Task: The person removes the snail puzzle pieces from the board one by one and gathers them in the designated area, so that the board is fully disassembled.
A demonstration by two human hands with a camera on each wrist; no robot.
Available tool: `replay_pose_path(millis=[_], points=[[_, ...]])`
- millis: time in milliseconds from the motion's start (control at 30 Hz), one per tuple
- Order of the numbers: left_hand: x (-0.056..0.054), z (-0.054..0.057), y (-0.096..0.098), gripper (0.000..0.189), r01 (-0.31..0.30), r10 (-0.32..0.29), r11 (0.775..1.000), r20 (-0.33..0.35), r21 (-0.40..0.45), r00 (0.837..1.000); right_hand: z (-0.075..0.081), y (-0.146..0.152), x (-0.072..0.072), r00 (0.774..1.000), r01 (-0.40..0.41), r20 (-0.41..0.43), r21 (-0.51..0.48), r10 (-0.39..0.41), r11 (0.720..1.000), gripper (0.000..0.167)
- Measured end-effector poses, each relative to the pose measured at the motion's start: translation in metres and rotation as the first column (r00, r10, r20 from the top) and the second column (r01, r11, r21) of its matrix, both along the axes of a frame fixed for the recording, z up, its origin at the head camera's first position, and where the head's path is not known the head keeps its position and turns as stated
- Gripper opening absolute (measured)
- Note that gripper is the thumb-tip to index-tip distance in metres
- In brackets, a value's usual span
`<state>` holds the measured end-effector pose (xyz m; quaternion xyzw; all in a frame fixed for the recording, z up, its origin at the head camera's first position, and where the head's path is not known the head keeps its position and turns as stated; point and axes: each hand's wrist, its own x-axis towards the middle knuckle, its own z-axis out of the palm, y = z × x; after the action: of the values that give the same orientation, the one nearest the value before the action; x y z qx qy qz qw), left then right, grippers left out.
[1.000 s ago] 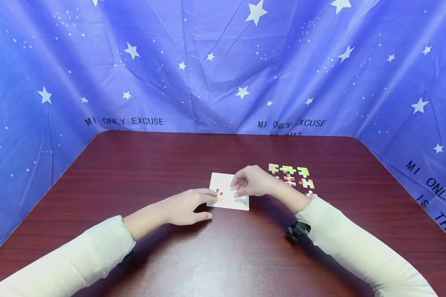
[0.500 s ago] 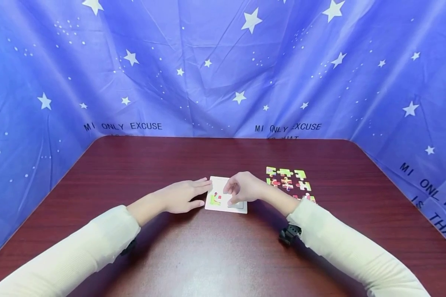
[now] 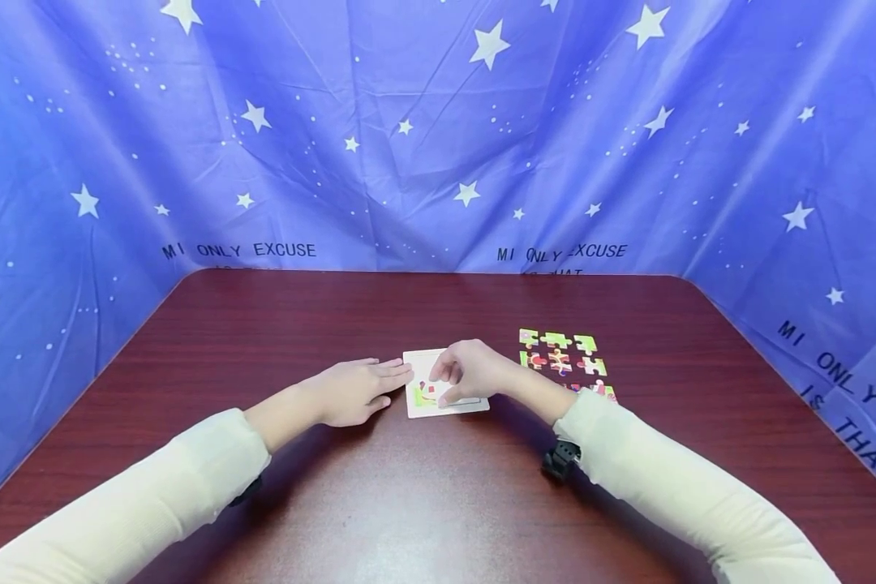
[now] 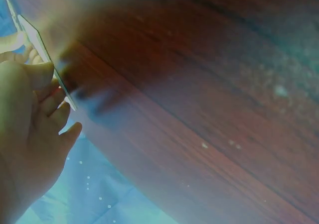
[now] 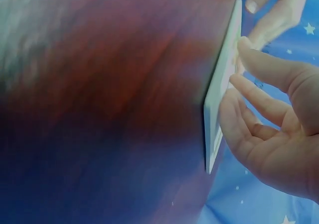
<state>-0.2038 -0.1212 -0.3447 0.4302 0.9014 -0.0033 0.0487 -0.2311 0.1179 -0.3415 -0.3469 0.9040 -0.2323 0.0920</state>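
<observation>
A white puzzle tray [image 3: 453,411] lies on the table, with joined green and red jigsaw pieces [image 3: 422,398] in its lower left part. My left hand [image 3: 350,393] lies flat beside it, straight fingertips touching its left edge. Over the tray hovers my right hand [image 3: 474,369], fingers bent and thumb low, close to the right side of those pieces. In the right wrist view its fingertips meet the tray [image 5: 219,94], which is seen nearly edge-on. Whether a jigsaw piece sits between thumb and fingers is hidden. The left wrist view has the tray's edge [image 4: 37,37] behind the left thumb.
Several loose jigsaw pieces [image 3: 557,341] are spread in rows to the right of the tray, partly covered by the right forearm. The dark red wooden table [image 3: 299,308] ends at a blue star-patterned cloth [image 3: 409,178] behind and at the sides.
The left hand has drawn back from over the pieces to the tray's left edge, uncovering the green and red picture. My right hand has shifted left across the tray, toward those pieces.
</observation>
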Motion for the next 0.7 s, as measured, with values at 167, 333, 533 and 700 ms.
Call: replay_pose_path(millis=[167,333,533,700], points=[[0.004,0.000,0.000,0.051,-0.028,0.029,0.999,0.017,-0.022,0.999,-0.001,-0.008,0.005,0.999,-0.027,-0.036,-0.026,0.026,0.999,0.027],[0.007,0.002,0.000,0.052,-0.047,0.048,0.998,0.031,-0.034,0.998,-0.002,-0.010,0.009,1.000,-0.007,0.010,-0.070,0.007,0.998,0.028],[0.008,0.000,0.000,0.052,-0.062,0.064,0.998,0.046,-0.028,0.997,-0.005,-0.012,0.011,0.995,0.046,0.096,-0.104,-0.036,0.994,0.028],[0.008,0.000,0.000,0.051,-0.066,0.068,0.997,0.043,-0.030,0.997,-0.006,-0.014,0.012,0.986,0.107,0.142,-0.167,-0.084,0.980,0.028]])
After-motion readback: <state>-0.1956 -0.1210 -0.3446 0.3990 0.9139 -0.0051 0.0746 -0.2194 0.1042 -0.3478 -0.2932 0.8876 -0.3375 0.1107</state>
